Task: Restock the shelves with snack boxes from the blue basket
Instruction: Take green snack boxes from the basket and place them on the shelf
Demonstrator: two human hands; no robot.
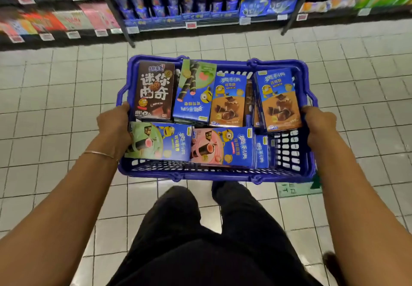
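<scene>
Basket (214, 175): full of snack boxes (229, 100), restocking seemingly not begun
Hands: left hand (116, 127) and right hand (318, 123) grip its sides

Bare left forearm (66, 196), thin metal bangle (99, 153) round the left wrist (plain, pale-toned), bare right forearm (356, 196), loose black trousers (200, 241) covering both legs, cloth plain and matt, feet too dark to make out
</scene>
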